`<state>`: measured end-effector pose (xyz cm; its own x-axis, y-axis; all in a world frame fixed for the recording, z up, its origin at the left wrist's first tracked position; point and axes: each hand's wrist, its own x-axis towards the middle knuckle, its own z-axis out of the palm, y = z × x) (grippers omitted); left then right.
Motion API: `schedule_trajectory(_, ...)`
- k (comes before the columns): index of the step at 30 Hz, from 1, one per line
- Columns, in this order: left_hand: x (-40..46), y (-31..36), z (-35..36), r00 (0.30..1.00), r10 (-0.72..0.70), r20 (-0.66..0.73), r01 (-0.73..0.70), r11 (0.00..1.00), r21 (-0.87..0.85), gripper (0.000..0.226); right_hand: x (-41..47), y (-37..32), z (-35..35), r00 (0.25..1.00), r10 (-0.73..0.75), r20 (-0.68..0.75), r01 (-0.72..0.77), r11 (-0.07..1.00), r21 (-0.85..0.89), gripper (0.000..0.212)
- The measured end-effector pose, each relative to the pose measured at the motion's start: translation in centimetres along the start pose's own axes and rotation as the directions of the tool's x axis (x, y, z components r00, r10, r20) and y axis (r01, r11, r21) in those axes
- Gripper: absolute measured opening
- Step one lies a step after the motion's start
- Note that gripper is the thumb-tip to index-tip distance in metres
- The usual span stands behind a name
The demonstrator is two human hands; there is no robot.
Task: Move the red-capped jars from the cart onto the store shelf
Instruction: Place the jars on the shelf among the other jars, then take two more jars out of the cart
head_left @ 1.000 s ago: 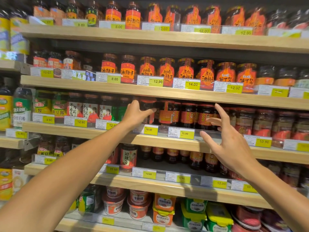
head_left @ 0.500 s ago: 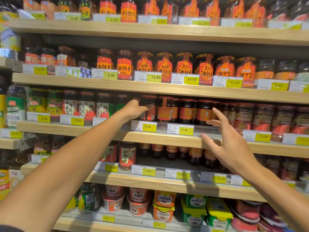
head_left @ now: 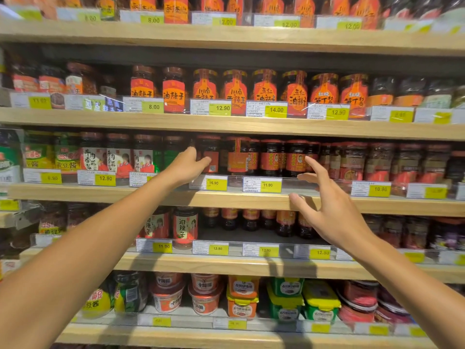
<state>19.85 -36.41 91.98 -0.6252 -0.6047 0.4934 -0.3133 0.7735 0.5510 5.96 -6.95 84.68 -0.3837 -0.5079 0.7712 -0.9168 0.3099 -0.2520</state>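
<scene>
Dark sauce jars with red caps (head_left: 270,157) stand in a row on the third wooden shelf (head_left: 251,200), behind price tags. My left hand (head_left: 186,166) reaches to the leftmost red-capped jar (head_left: 210,153) of that row. Its thumb lies across the jar's front and its fingers go round the jar's left side, while the jar stands on the shelf. My right hand (head_left: 329,207) hovers in front of the shelf edge further right, fingers spread, holding nothing. The cart is out of view.
Wooden shelves above and below are packed with jars and tubs behind clear rails with yellow price tags (head_left: 216,183). On the shelf below, a bare gap (head_left: 226,235) lies in front of a back row of small jars. Green-labelled jars (head_left: 148,157) stand left of my left hand.
The view has shifted slightly, so the shelves sit higher in frame. My left hand has drawn back a little to the left along the jar. My right hand stays spread near the shelf edge.
</scene>
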Motion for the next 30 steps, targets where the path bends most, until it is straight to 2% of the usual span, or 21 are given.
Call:
schedule_trajectory(2, -1.1, -0.3, -0.1, 1.0, 0.031, -0.004, -0.031, 0.999, -0.006, 0.052, -0.4, 0.1, 0.1, 1.0, 0.009, 0.005, -0.009, 1.0, 0.012, 0.078)
schedule_trajectory(4, -2.7, -0.8, 0.1, 0.991, 0.102, -0.086, -0.105, 0.994, -0.033, 0.07, -1.0, 0.3, 0.1, 0.999, 0.033, 0.017, -0.033, 0.999, -0.007, 0.076)
schedule_trajectory(7, -5.9, -1.6, 0.9, 0.932, 0.281, -0.231, -0.304, 0.95, -0.071, 0.061, -2.2, 0.7, 0.2, 0.999, 0.026, 0.02, -0.025, 0.999, -0.036, 0.072)
schedule_trajectory(9, -8.2, -2.0, 1.9, 0.89, 0.39, -0.236, -0.418, 0.905, -0.081, 0.052, -3.3, 1.1, 0.3, 0.999, 0.033, 0.03, -0.033, 0.999, -0.022, 0.069)
schedule_trajectory(11, -10.2, -2.0, 3.4, 0.849, 0.497, -0.178, -0.513, 0.857, -0.053, 0.046, -4.6, 1.6, 0.7, 0.997, 0.051, 0.054, -0.05, 0.998, -0.026, 0.067)
schedule_trajectory(15, -13.4, -1.8, 7.3, 0.738, 0.671, 0.07, -0.674, 0.734, 0.076, 0.046, -7.8, 2.8, 1.5, 0.99, 0.085, 0.112, -0.078, 0.995, -0.065, 0.065)
schedule_trajectory(17, -14.6, -1.5, 9.4, 0.675, 0.722, 0.152, -0.735, 0.675, 0.061, 0.047, -9.6, 3.2, 1.6, 0.983, 0.098, 0.155, -0.085, 0.992, -0.091, 0.062)
schedule_trajectory(24, -16.9, -1.0, 16.6, 0.556, 0.756, 0.346, -0.799, 0.601, -0.029, 0.061, -16.5, 4.8, 1.0, 0.942, 0.22, 0.253, -0.167, 0.962, -0.216, 0.061)
schedule_trajectory(27, -18.5, -0.4, 19.2, 0.483, 0.792, 0.373, -0.831, 0.548, -0.089, 0.06, -19.6, 5.3, 0.5, 0.917, 0.289, 0.274, -0.226, 0.944, -0.241, 0.062)
schedule_trajectory(30, -20.0, -0.2, 21.9, 0.438, 0.804, 0.402, -0.827, 0.536, -0.171, 0.061, -23.2, 5.6, 0.3, 0.886, 0.362, 0.289, -0.283, 0.917, -0.282, 0.061)
